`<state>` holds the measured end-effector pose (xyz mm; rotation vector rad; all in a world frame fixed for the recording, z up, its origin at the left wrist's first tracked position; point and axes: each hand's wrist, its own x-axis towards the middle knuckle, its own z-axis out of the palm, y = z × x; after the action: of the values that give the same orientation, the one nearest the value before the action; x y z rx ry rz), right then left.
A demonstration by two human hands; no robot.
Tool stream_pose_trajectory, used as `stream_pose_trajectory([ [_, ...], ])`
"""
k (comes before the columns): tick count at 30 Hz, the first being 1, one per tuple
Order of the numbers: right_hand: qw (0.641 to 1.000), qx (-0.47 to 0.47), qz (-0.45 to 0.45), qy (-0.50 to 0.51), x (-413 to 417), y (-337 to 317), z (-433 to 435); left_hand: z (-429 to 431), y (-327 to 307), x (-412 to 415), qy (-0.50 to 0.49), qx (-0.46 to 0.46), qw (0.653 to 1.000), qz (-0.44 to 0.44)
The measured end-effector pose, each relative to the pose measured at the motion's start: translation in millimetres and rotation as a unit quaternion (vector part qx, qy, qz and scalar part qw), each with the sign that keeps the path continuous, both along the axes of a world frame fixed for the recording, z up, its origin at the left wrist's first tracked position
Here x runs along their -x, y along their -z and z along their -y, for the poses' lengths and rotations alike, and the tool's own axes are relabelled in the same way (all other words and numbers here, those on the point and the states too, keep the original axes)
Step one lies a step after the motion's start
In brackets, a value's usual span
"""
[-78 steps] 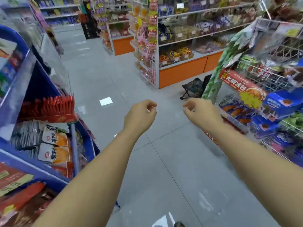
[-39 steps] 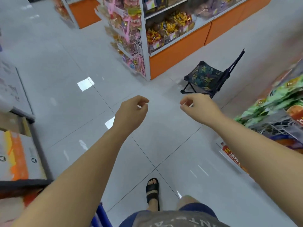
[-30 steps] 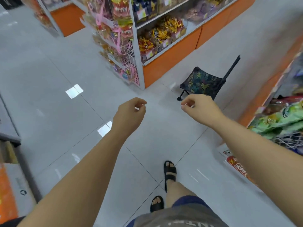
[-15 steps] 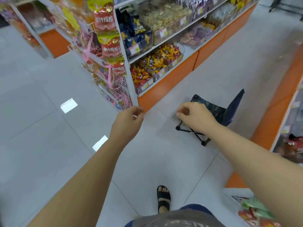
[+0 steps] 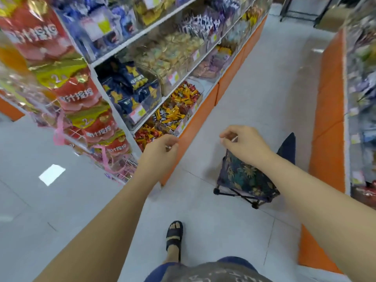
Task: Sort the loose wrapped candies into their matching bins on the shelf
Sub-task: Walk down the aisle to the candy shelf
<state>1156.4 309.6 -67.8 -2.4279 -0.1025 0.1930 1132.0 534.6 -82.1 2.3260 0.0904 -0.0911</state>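
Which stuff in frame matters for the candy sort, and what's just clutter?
Job: left hand pinching left pale bit; right hand pinching right pale bit (both bits too small to identify); wrapped-candy bins.
Lying about: folding stool; hanging snack bags; dark blue packets; sandal.

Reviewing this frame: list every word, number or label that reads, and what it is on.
"2": gold band on the hanging red snack bags.
White characters on those bags: too blurred to read.
Price tags on the bins: too blurred.
Lettering on the shirt: cut off, unreadable.
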Motion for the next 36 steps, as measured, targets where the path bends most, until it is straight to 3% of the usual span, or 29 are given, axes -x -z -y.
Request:
stream_pose_trajectory([
  [5, 0.998, -0.008, -0.01, 0.064, -67, 6, -14, -17, 3, -99, 0.072, -0.017, 0.997, -0.02],
  [15, 0.99, -0.028, -0.027, 0.137, -184, 22, 0, 18, 15, -242, 0.164, 0.037, 0.985, -0.04],
  [26, 0.986, 0.003, -0.043, 0.163, -359, 31, 87, 110, 18, -434, 0.164, 0.038, 0.985, -0.034],
  [36, 0.985, -0.007, -0.053, 0.167, -481, 33, 129, 157, 27, -560, 0.17, 0.003, 0.984, -0.045],
])
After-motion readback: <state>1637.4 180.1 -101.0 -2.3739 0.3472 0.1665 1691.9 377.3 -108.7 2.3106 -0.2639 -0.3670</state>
